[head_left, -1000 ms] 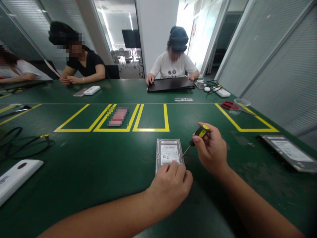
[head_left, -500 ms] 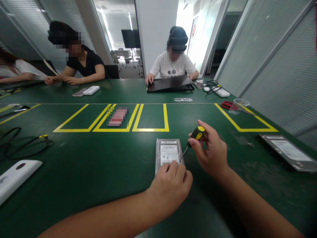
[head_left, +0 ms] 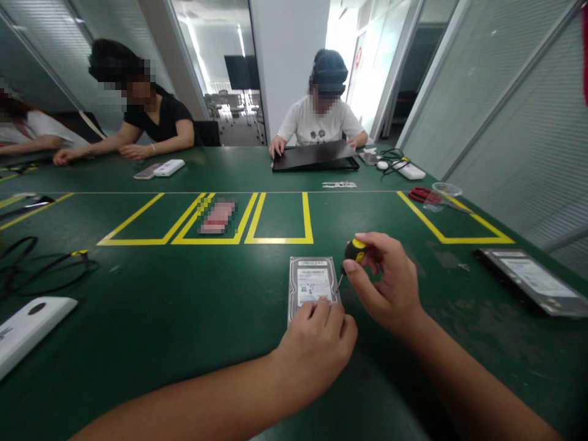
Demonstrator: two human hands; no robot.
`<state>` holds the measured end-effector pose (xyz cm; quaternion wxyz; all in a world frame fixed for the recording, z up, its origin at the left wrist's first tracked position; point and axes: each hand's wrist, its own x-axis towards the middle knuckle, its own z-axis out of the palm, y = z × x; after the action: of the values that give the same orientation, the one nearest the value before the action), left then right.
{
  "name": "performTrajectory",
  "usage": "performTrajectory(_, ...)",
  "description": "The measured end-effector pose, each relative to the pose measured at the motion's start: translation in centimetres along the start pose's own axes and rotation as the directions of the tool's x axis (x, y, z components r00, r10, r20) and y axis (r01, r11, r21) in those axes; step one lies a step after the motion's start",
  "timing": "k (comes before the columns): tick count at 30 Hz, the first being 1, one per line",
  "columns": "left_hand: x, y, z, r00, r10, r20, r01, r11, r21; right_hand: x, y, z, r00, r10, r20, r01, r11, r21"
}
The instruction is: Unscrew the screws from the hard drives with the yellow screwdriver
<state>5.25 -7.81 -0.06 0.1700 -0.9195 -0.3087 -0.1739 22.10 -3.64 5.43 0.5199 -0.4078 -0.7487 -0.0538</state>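
Observation:
A silver hard drive (head_left: 314, 278) with a white label lies flat on the green table in front of me. My left hand (head_left: 319, 343) rests over its near end with curled fingers, gripping it and hiding that part. In my right hand (head_left: 388, 275) is a short screwdriver (head_left: 354, 251) with a black and yellow handle, pinched between thumb and fingers. Its thin shaft slants down, and the tip meets the drive's right edge.
A second hard drive (head_left: 533, 278) lies at the right, beside small screws (head_left: 463, 267). Red-handled scissors (head_left: 425, 195) and a clear cup (head_left: 446, 191) sit behind it. At the left are a white power bank (head_left: 32, 331) and a black cable (head_left: 50, 269). Across the table, a person handles a black panel (head_left: 316, 156).
My right hand has shifted slightly left, and the screwdriver handle has swung left and down, standing more upright. My left hand and the drive stay in place.

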Motion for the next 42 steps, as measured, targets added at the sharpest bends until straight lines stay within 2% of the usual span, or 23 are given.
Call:
performTrajectory(3,-0.02,-0.03,0.0,1.0,0.001,0.001,-0.001,1.0,0.005,0.01,0.14,0.04,0.999,0.04,-0.016,-0.039,0.998,0.041)
performTrajectory(9,-0.03,-0.1,0.25,1.0,0.008,-0.009,-0.008,1.0,0.0,0.19,0.32,0.63,0.977,0.15,-0.15,-0.141,0.987,0.072)
performTrajectory(15,0.04,-0.01,0.25,1.0,-0.014,-0.018,0.013,1.0,-0.021,0.3,-0.29,0.6,0.975,0.171,-0.145,-0.166,0.985,0.044)
performTrajectory(21,-0.02,-0.11,0.13,1.0,-0.004,-0.016,0.004,1.0,-0.027,-0.19,-0.3,0.75,0.965,0.239,-0.105,-0.225,0.966,0.129)
performTrajectory(26,0.16,-0.24,0.05,1.0,0.002,-0.03,-0.002,1.0,-0.021,-0.6,0.08,0.96,0.97,0.215,-0.117,-0.191,0.964,0.187)
performTrajectory(30,0.18,-0.16,-0.11,1.0,-0.003,-0.025,0.003,1.0,-0.028,-0.38,0.11,0.71,0.981,0.164,-0.104,-0.147,0.977,0.154)
performTrajectory(33,0.14,-0.16,-0.12,1.0,-0.003,-0.018,0.002,0.999,-0.035,-0.08,0.06,0.66,0.98,0.109,-0.168,-0.092,0.99,0.104)
performTrajectory(38,0.07,-0.35,0.01,1.0,0.006,-0.018,-0.007,0.999,-0.045,-0.14,-0.25,0.85,0.947,0.146,-0.285,-0.146,0.989,0.023)
performTrajectory(42,0.01,-0.47,0.02,1.0,0.017,-0.012,-0.017,0.998,-0.057,-0.43,-0.48,0.72,0.958,0.17,-0.229,-0.166,0.985,0.035)
